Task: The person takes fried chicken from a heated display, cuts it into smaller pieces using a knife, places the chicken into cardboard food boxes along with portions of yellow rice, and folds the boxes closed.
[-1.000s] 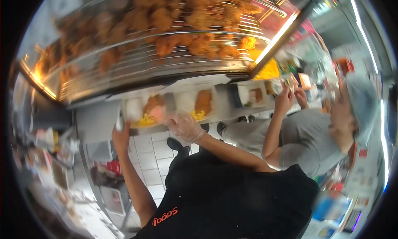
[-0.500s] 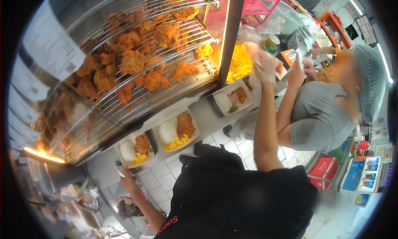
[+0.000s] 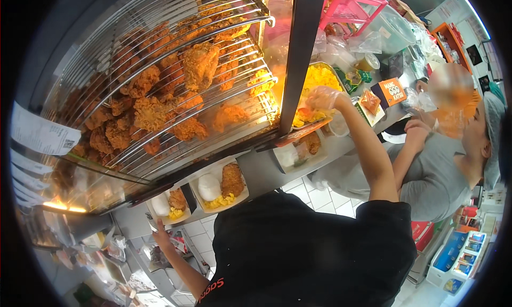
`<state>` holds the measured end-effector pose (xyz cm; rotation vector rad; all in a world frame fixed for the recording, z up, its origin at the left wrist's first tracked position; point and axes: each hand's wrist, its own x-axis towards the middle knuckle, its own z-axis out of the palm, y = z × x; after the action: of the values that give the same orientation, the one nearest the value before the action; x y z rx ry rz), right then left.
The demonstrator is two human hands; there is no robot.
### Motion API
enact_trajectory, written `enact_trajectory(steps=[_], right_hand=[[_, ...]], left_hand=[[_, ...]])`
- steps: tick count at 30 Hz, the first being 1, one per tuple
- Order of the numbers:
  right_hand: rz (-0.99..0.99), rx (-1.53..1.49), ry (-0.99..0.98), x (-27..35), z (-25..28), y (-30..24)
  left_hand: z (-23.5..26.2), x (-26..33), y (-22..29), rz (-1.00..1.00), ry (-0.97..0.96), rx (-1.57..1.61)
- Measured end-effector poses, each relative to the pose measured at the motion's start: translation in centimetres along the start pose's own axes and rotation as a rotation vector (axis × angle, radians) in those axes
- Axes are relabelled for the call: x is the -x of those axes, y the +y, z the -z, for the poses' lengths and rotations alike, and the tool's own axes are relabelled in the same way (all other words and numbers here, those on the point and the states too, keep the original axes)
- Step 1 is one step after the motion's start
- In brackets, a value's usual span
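Observation:
My right hand (image 3: 322, 99), in a clear glove, is down at a tray of yellow scrambled egg (image 3: 320, 79), beside some orange pieces; its fingers are blurred and partly hidden. My left hand (image 3: 160, 235) is closed on a small white slip (image 3: 152, 221) at the counter's edge, just below the leftmost meal box (image 3: 182, 217). That box and the middle box (image 3: 241, 199) each hold white rice, fried chicken and egg. A third box (image 3: 298, 168), below the tray, has rice and a brown fried piece.
A lit cabinet with wire racks (image 3: 240, 46) of fried chicken (image 3: 200, 67) stands over the counter, its dark post (image 3: 298, 56) close to my right arm. A co-worker in a grey shirt (image 3: 437, 184) stands at the right. A pink basket (image 3: 352, 8) and an orange carton (image 3: 392, 91) are farther back.
My right hand has come down from above the counter into the egg tray. My left hand stays by the leftmost box. The co-worker has shifted to the right, and the view has turned slightly.

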<state>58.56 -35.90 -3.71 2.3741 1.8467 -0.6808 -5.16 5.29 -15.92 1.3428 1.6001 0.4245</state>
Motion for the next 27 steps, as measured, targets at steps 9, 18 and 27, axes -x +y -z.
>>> enact_trajectory(steps=[9,18,27], right_hand=[[-0.573,-1.018,0.399,3.1,-3.6,4.6],[-0.083,0.067,0.109,0.5,-2.8,-0.3],[-0.648,-1.55,0.627,3.9,-5.7,4.7]], left_hand=[[-0.1,0.4,0.7,0.029,0.002,-0.033],[-0.6,1.1,2.8,0.084,0.034,-0.117],[0.5,1.0,2.5,0.067,-0.019,-0.12]])
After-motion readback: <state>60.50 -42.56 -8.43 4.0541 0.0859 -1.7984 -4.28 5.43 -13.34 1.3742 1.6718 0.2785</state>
